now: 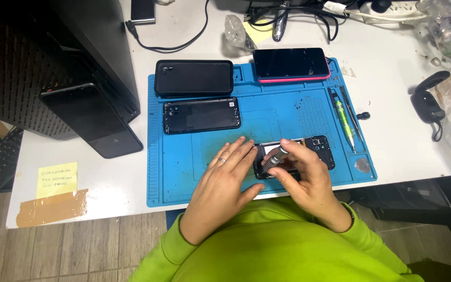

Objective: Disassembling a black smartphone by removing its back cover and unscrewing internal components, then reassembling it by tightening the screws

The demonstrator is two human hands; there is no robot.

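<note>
White desk spreads under a blue repair mat, cables trailing along its far edge. My left hand lies flat and open, fingers spread, pressing the left end of an opened phone at the mat's near edge. My right hand is curled around a small metal screwdriver, its tip down on the phone. Farther back lie a black back cover, a black case and a phone with a pink rim. A green-handled tool rests to the right.
</note>
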